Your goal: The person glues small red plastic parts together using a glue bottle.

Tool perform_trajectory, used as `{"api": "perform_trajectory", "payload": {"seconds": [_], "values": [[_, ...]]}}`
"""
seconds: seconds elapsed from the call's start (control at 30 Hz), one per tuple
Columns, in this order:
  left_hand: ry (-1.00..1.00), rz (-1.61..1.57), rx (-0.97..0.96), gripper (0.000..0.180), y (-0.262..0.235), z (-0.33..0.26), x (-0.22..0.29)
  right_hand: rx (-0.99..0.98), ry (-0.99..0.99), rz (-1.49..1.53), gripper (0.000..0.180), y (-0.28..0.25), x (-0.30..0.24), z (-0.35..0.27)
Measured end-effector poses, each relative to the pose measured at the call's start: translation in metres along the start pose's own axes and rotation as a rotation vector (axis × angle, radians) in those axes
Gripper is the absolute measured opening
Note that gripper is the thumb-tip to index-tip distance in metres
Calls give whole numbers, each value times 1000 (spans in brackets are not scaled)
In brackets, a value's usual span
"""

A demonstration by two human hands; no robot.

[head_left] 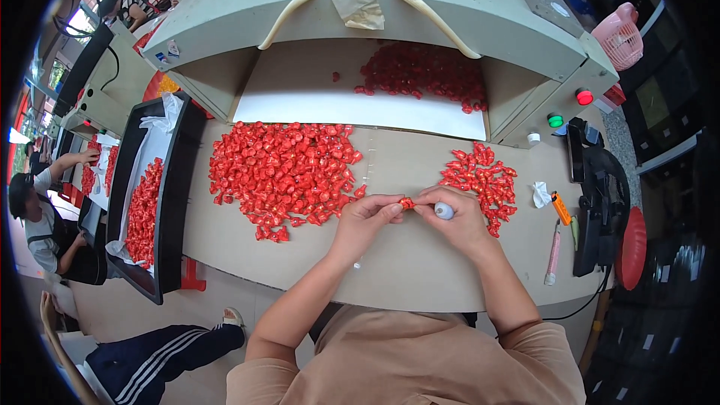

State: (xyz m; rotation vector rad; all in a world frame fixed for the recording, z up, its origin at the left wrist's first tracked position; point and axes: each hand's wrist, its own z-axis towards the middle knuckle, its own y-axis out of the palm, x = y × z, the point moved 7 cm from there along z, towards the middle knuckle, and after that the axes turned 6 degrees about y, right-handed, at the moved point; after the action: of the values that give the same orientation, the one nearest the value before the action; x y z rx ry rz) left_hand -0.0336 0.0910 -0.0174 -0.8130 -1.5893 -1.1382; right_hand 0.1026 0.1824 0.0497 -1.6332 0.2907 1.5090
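Both hands meet over the beige table [405, 270], pinching one small red wrapped candy [406, 202] between them. My left hand [365, 217] holds its left end. My right hand [454, 217] holds the right end and also grips a small white-capped object [444, 211] in its fingers. A large heap of red wrapped candies [281, 172] lies just left of the hands. A smaller heap of red candies [484, 180] lies just right of them.
A beige machine [375, 22] stands behind, with more red candies [424, 71] on its white chute and red [584, 96] and green [555, 120] buttons. A black tray [176, 180] of candies sits left. An orange lighter [561, 208], pink pen [553, 251] and black device [600, 195] lie right. Other people sit at left.
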Motion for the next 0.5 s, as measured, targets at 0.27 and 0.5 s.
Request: {"api": "perform_trajectory", "payload": {"seconds": [0.27,0.5], "values": [[6,130,-31,20,-6,5,-5,-14,34,59,14,10,20,1],[51,257,-31,18,-6,2,-2,58,-43,12,13,13,24,-5]]}}
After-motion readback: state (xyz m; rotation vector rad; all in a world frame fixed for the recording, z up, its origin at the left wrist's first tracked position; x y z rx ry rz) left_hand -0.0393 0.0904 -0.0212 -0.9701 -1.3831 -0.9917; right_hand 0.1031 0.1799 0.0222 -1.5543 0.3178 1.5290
